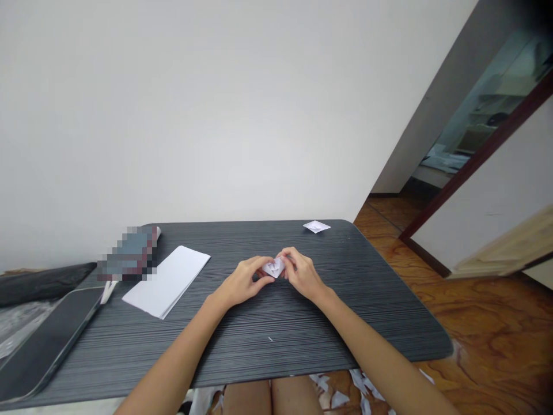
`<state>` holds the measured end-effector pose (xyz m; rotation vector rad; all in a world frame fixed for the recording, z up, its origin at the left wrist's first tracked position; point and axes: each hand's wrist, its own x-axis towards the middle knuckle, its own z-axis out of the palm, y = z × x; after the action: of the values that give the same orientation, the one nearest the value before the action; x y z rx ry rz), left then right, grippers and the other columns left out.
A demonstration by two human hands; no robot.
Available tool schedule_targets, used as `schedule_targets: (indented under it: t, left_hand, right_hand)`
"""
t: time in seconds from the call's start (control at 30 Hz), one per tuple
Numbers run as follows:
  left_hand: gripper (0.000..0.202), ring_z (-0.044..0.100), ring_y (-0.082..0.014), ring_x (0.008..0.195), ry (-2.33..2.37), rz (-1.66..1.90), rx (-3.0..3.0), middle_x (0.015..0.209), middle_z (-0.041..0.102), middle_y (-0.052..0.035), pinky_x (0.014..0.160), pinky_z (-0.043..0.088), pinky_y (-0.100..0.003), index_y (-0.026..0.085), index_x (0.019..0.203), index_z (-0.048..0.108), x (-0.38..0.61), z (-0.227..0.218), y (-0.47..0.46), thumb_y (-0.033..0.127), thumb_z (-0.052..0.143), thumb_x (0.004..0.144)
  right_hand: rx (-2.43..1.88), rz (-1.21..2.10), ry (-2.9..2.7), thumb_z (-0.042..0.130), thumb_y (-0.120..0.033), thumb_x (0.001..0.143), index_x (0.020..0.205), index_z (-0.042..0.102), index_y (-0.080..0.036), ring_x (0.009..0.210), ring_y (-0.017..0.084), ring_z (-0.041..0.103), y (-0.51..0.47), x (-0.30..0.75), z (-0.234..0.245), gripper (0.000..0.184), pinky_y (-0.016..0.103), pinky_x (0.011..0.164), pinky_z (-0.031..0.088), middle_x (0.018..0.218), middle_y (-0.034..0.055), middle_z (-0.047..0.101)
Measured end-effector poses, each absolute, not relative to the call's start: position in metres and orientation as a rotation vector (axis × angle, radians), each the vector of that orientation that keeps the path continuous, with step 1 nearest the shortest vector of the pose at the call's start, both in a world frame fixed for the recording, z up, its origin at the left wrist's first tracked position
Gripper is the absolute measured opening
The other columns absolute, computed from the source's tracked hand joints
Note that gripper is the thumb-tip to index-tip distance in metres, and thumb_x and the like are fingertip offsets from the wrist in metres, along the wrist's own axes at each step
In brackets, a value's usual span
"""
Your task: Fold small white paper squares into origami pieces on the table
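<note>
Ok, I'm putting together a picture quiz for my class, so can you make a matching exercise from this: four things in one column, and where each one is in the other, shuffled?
Things
1. half-folded paper
2. stack of white sheets
3. dark phone
4. small folded piece

Places
A. far right corner of the table
B. near left, at the table's edge
C. pinched between the left hand and right hand
D. flat on the table, left of the hands

Pairs: 1-C, 2-D, 3-B, 4-A
</note>
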<state>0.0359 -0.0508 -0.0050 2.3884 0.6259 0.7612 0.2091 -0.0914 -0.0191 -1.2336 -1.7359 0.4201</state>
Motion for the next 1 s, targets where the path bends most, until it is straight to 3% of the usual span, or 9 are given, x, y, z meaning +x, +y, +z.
schedule_targets:
  t: [0.13, 0.23, 0.33, 0.53, 0.73, 0.87, 1.0]
  left_hand:
    - [0.024, 0.058, -0.0130, 0.076, 0.629, 0.775, 2.348, 0.092, 0.060, -0.0066, 0.070, 0.046, -0.025, 0.016, 0.100, 0.054, 0.036, -0.011, -0.048, 0.026, 0.046, 0.079]
    - [0.022, 0.057, -0.0134, 0.078, 0.636, 0.779, 2.387, 0.089, 0.061, -0.0063, 0.070, 0.046, -0.024, 0.016, 0.096, 0.056, 0.035, -0.012, -0.046, 0.027, 0.046, 0.079]
    - [0.021, 0.056, -0.0135, 0.076, 0.634, 0.760, 2.468, 0.086, 0.060, -0.0056, 0.070, 0.045, -0.025, 0.017, 0.095, 0.057, 0.034, -0.012, -0.045, 0.026, 0.047, 0.079]
    - [0.020, 0.056, -0.0140, 0.080, 0.596, 0.776, 2.527, 0.090, 0.059, -0.0068, 0.073, 0.044, -0.026, 0.017, 0.095, 0.056, 0.031, -0.012, -0.043, 0.025, 0.046, 0.079]
    - [0.030, 0.057, -0.0134, 0.076, 0.628, 0.820, 2.413, 0.092, 0.059, -0.0068, 0.073, 0.045, -0.027, 0.017, 0.105, 0.049, 0.030, -0.010, -0.045, 0.028, 0.049, 0.078]
    - [0.023, 0.056, -0.0132, 0.075, 0.606, 0.751, 2.461, 0.089, 0.058, -0.0061, 0.071, 0.045, -0.026, 0.017, 0.096, 0.056, 0.030, -0.007, -0.045, 0.029, 0.048, 0.078]
    - [0.023, 0.055, -0.0125, 0.077, 0.593, 0.739, 2.481, 0.091, 0.057, -0.0057, 0.072, 0.043, -0.024, 0.019, 0.098, 0.058, 0.031, -0.006, -0.045, 0.027, 0.046, 0.079]
  right_hand:
    - [-1.219, 0.419, -1.804, 0.035, -0.019, 0.083, 0.091, 0.046, -0.018, 0.052, 0.010, 0.051, -0.093, 0.209, -0.016, 0.014, 0.023, 0.056, 0.044, 0.062, -0.0003, 0.052]
    - [-1.160, 0.375, -1.913, 0.036, -0.010, 0.079, 0.103, 0.044, -0.018, 0.068, 0.013, 0.055, -0.096, 0.212, -0.008, 0.026, 0.026, 0.068, 0.045, 0.079, 0.0039, 0.056]
    - [-1.079, 0.343, -2.095, 0.037, -0.003, 0.073, 0.108, 0.045, -0.020, 0.086, 0.014, 0.053, -0.098, 0.216, 0.000, 0.039, 0.028, 0.078, 0.043, 0.099, 0.0068, 0.051]
    - [-1.111, 0.340, -2.212, 0.048, -0.012, 0.075, 0.093, 0.053, -0.019, 0.087, 0.015, 0.053, -0.098, 0.225, -0.001, 0.020, 0.029, 0.078, 0.044, 0.101, 0.0072, 0.049]
    - [-1.087, 0.313, -2.195, 0.046, -0.017, 0.079, 0.095, 0.053, -0.020, 0.090, 0.017, 0.053, -0.097, 0.226, -0.003, 0.018, 0.032, 0.079, 0.044, 0.100, 0.0070, 0.053]
    - [-1.045, 0.281, -2.209, 0.043, -0.017, 0.081, 0.090, 0.056, -0.019, 0.092, 0.016, 0.053, -0.097, 0.226, -0.003, 0.016, 0.030, 0.080, 0.044, 0.100, 0.0072, 0.053]
    - [-1.032, 0.293, -2.203, 0.044, -0.017, 0.081, 0.087, 0.058, -0.018, 0.091, 0.017, 0.053, -0.096, 0.226, -0.003, 0.016, 0.031, 0.080, 0.044, 0.099, 0.0077, 0.054]
